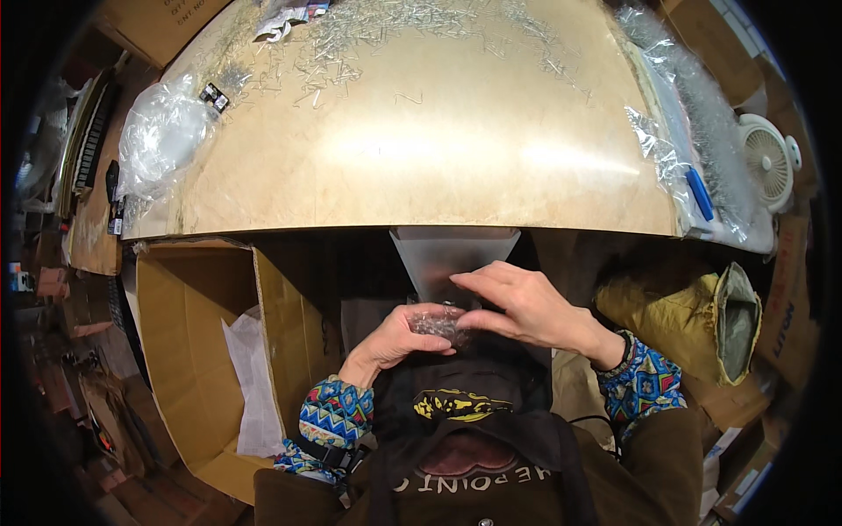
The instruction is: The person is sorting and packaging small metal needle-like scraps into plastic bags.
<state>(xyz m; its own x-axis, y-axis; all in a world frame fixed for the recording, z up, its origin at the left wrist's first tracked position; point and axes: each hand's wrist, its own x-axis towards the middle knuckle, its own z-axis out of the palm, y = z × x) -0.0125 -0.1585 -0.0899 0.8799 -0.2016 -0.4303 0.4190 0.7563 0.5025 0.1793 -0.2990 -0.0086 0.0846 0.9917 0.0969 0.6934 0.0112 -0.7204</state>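
My left hand (392, 338) is closed round a small crinkled clear plastic bag (436, 325), low in front of my body. What the bag contains is too small to make out. Over its right side, my right hand (517, 302) has its fingers stretched out and its thumb apart, the thumb tip at the bag's edge. Beyond both hands, a translucent plastic bin or sheet (452, 250) sits just under the table's near edge. On the table (395, 175), many small bent metal wire pieces (386, 39) lie scattered toward the far side.
An open cardboard box (189, 351) with white paper (250, 386) stands at my left. A yellow sack (667, 307) lies at right. Clear plastic bags (167, 131) rest on the table's left end; a blue pen (699, 193) and white fan (765, 162) are at the right.
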